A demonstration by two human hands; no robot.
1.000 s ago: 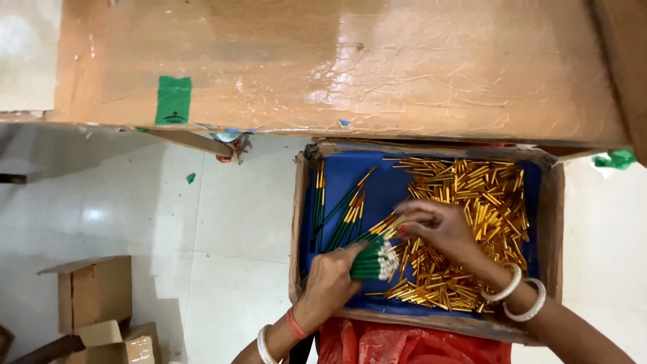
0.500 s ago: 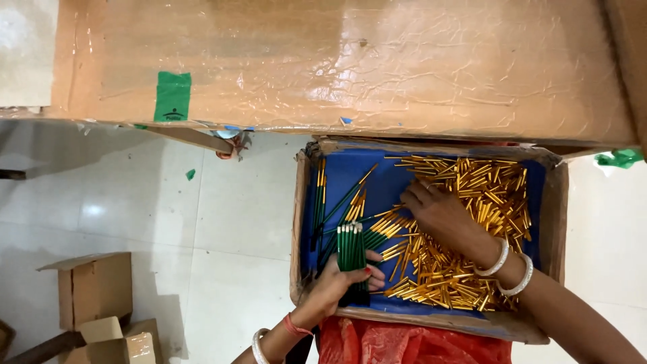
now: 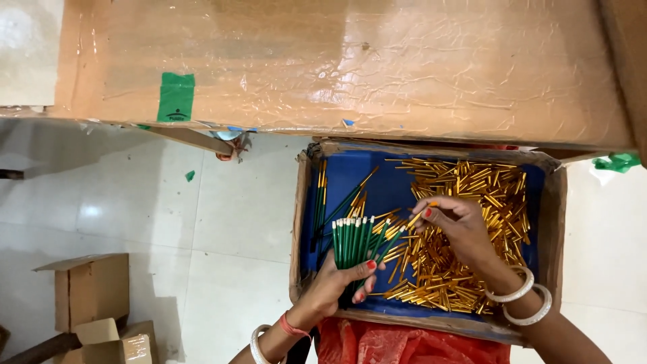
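We look down on a broad brown surface [image 3: 350, 67] wrapped in wrinkled clear film, filling the top of the view, with a green tape patch [image 3: 176, 97] near its front edge. Below it spreads pale tiled floor [image 3: 135, 222]. A shallow cardboard tray [image 3: 551, 222] with a blue lining sits just under the surface's edge, over the person's lap, where red plastic [image 3: 411, 344] shows. At lower left we note small cardboard boxes [image 3: 91, 290] on the floor, well apart from the tray.

Inside the tray, a heap of short gold tubes [image 3: 472, 189] covers the right half and spills toward the middle. Along the left wall lie a few loose green sticks with gold ends [image 3: 320, 195].

The left hand [image 3: 337, 283], wearing a red thread and a pale bangle at the wrist, is closed around a bundle of green sticks [image 3: 354, 243], held upright with pale tips fanned toward the surface. The right hand [image 3: 458, 226], two white bangles on its wrist, rests over the gold heap; its fingertips pinch what looks like a single gold tube [image 3: 419, 216], just beside the bundle's tips, though the small size leaves us unsure.
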